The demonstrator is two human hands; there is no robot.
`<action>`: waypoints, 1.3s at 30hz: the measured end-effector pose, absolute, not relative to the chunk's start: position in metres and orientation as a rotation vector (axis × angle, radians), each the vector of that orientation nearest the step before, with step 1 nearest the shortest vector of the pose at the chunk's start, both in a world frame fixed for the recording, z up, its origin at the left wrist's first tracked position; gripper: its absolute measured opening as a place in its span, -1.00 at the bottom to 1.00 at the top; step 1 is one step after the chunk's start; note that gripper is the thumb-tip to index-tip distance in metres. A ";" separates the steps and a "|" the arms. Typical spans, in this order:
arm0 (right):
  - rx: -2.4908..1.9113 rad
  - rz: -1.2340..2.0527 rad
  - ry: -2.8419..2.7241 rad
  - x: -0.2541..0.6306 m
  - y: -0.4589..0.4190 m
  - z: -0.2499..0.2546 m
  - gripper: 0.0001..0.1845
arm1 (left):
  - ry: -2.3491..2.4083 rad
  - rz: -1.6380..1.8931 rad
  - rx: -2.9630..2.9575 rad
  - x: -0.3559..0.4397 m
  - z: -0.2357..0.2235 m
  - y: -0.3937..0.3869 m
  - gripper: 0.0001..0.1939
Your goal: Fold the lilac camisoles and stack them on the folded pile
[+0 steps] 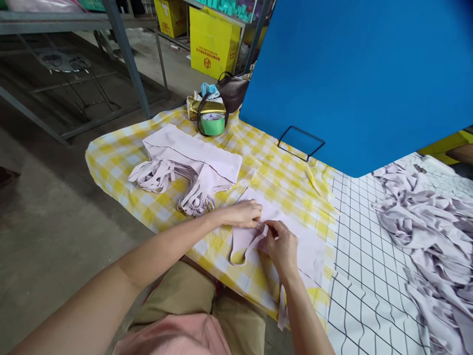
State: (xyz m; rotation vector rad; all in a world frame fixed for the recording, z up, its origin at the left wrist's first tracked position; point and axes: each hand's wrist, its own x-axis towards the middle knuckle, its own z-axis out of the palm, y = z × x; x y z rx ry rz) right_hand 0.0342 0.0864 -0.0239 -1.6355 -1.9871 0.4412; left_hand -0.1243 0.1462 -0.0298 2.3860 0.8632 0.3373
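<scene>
Pink shirt (pixel 177 335) nearest; right hand (pixel 284 246) pinches strap (pixel 254 242); left hand (pixel 246 213) touches lilac garment (pixel 305 246).

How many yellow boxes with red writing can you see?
2: the nearer box, beyond the dark bag, and the farther box, to its left. The blue board may hide more.

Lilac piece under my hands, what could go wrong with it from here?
The thin strap curves loosely below your right hand, so it might twist while those fingers pinch it. Another strap dangles at the near edge beside your right forearm; an arm movement could catch it and pull the lilac piece askew. Your left forearm also lies close to the stack's bunched straps, which could snag or tangle.
</scene>
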 end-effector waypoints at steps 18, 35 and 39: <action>-1.618 0.591 -1.929 0.037 0.092 -0.014 -0.73 | 0.798 0.331 2.404 -0.127 -0.032 0.149 -0.86; -1.646 0.633 -1.935 0.038 0.092 -0.016 -0.71 | 0.757 0.349 2.351 -0.127 -0.033 0.152 -0.86; -1.668 0.640 -1.941 0.039 0.093 -0.016 -0.71 | 0.753 0.356 2.326 -0.128 -0.033 0.152 -0.85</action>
